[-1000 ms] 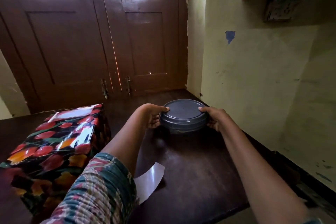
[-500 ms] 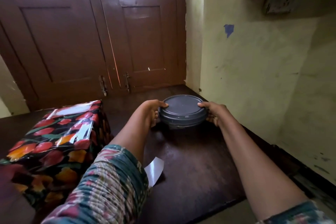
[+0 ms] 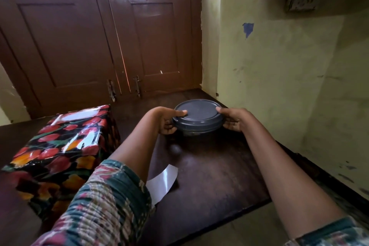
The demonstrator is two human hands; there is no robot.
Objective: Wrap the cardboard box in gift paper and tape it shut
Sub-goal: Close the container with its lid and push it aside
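Between the two hands: one round grey lidded container (image 3: 197,117), left hand (image 3: 166,121) and right hand (image 3: 234,120) each curled on its rim. Left of the left hand: one wrapped box (image 3: 60,150). Nearer, beside the left forearm: one white paper scrap (image 3: 163,180).

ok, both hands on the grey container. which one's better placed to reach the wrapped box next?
Left. The left hand is on the container's side nearer the wrapped box; the right hand would have to cross over.
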